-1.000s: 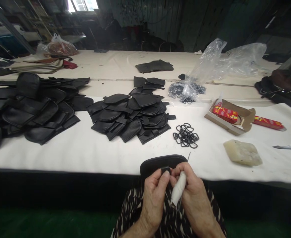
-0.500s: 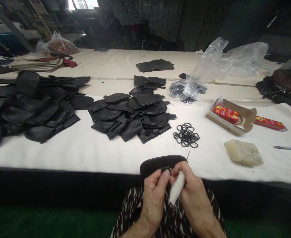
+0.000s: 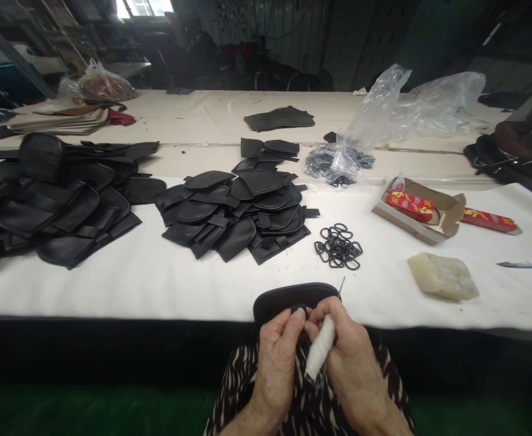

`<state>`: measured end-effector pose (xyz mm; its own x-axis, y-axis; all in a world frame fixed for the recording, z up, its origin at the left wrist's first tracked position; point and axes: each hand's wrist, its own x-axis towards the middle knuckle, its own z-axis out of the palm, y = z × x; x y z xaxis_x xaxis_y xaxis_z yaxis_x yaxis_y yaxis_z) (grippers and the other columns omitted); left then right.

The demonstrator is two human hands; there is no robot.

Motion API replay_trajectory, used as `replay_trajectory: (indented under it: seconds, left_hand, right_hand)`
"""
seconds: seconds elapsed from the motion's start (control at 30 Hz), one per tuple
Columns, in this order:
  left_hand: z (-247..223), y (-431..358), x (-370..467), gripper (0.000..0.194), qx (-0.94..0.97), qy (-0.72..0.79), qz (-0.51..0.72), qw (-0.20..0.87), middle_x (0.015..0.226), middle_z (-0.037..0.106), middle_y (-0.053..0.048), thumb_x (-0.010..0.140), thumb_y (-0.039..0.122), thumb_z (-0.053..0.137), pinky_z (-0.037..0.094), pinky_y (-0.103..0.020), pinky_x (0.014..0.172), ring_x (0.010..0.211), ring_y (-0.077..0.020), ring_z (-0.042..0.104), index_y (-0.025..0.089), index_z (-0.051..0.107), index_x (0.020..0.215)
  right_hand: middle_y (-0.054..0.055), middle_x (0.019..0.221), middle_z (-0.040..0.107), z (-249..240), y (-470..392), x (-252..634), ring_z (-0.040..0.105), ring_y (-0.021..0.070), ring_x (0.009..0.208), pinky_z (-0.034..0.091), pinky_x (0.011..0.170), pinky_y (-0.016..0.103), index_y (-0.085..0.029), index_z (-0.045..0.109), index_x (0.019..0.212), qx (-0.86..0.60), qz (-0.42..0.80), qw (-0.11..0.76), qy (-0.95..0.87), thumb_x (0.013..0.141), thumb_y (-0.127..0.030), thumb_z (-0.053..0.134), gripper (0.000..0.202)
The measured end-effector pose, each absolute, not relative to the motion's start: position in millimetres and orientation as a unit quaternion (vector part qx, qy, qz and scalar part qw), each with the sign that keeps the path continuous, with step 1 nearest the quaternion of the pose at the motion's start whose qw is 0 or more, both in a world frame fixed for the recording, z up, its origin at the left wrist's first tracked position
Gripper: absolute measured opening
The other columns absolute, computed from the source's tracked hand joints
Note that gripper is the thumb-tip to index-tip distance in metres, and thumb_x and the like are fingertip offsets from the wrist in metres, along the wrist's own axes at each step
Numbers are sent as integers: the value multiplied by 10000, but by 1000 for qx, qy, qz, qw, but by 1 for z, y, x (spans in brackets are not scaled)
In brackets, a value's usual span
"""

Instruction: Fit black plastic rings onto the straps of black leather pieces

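Note:
My left hand (image 3: 277,351) pinches a small strap on a black leather piece (image 3: 293,297) with a rounded, piped edge, held at the table's front edge above my lap. In my right hand (image 3: 347,339) is an awl-like tool (image 3: 321,351) with a white-wrapped handle; a thin grey shaft sticks up past the fingers, pointing away from me. My right thumb and forefinger are closed close to the strap, and what lies between their tips is hidden. Black metal D-rings (image 3: 338,247) lie in a loose heap just beyond the hands.
Two piles of black leather pieces (image 3: 229,212) lie ahead and left. On the right are a yellowish block (image 3: 442,277), an open cardboard box (image 3: 402,221) with a red packet, and a bent grey tool (image 3: 529,260). Plastic bags (image 3: 429,112) stand farther back.
The view has shifted slightly, so the table things sit a little farther left. Both hands keep hold of the leather piece and the tool, with only slight finger movement at the strap.

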<state>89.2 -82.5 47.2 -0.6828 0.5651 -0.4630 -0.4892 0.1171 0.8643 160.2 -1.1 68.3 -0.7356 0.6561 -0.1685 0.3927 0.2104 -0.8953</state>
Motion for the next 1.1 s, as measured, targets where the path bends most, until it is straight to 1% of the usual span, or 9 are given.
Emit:
replay_trajectory:
  seconds: [0.2, 0.33, 0.43, 0.53, 0.63, 0.73, 0.93, 1.03, 1.1]
  left_hand:
    - [44, -81, 87, 272, 13, 564, 711, 420, 740, 657, -41, 812, 383, 570, 459, -261, 725, 762, -175, 584, 138, 686, 821]
    - [44, -78, 84, 244, -19, 527, 730, 436, 719, 665, -45, 807, 344, 587, 466, -248, 700, 719, -151, 589, 123, 680, 763]
    - [47, -76, 82, 232, -51, 507, 737, 444, 697, 676, -53, 792, 323, 604, 475, -248, 683, 687, -147, 606, 113, 677, 726]
    - [50, -75, 80, 206, -92, 498, 736, 449, 689, 698, -77, 770, 295, 620, 498, -280, 686, 673, -171, 639, 105, 681, 719]
    - [51, -75, 79, 214, -111, 494, 732, 457, 673, 708, -97, 757, 294, 633, 513, -309, 685, 635, -188, 656, 90, 683, 716]
    - [51, -75, 78, 231, -115, 488, 732, 461, 684, 714, -109, 754, 306, 639, 520, -320, 694, 633, -195, 666, 80, 684, 734]
    - [53, -75, 76, 223, -124, 492, 727, 463, 680, 716, -113, 750, 295, 644, 531, -308, 670, 626, -193, 671, 77, 684, 722]
    - [56, -74, 75, 210, -124, 499, 724, 459, 668, 714, -111, 751, 277, 642, 539, -299, 654, 615, -190, 671, 75, 685, 713]
    - [57, -73, 75, 195, -126, 502, 722, 459, 672, 714, -108, 752, 261, 642, 548, -303, 662, 621, -191, 673, 75, 686, 717]
  right_hand:
    - [-11, 713, 596, 51, -5, 168, 579, 124, 615, 454, 560, 203, -221, 463, 753, -287, 500, 215, -789, 874, -227, 494, 125]
    - [18, 829, 615, 38, -8, 170, 632, 165, 830, 502, 716, 242, -232, 464, 807, -190, 504, 318, -780, 852, -134, 518, 121]
    - [15, 824, 625, 42, -6, 172, 637, 164, 829, 509, 760, 260, -237, 469, 814, -146, 499, 337, -785, 844, -129, 543, 135]
    - [-5, 709, 614, 50, 1, 181, 616, 147, 635, 511, 646, 241, -241, 495, 832, -142, 505, 318, -790, 837, -291, 608, 124]
    - [-24, 569, 559, 54, 12, 196, 459, 104, 406, 366, 380, 205, -235, 552, 832, -183, 536, 266, -780, 742, -622, 596, 399]
    - [-13, 583, 590, 60, 26, 213, 428, 98, 383, 334, 353, 209, -245, 606, 886, -242, 550, 271, -752, 652, -777, 498, 592]
    - [11, 684, 632, 81, 43, 235, 561, 172, 606, 457, 578, 237, -245, 691, 875, -426, 470, 332, -698, 686, -698, 576, 504]
    - [27, 797, 650, 87, 50, 241, 565, 210, 765, 436, 734, 274, -230, 675, 838, -507, 444, 351, -650, 712, -567, 617, 365]
    - [20, 746, 627, 90, 55, 244, 550, 204, 738, 429, 692, 279, -226, 644, 836, -543, 424, 349, -635, 731, -501, 608, 296]
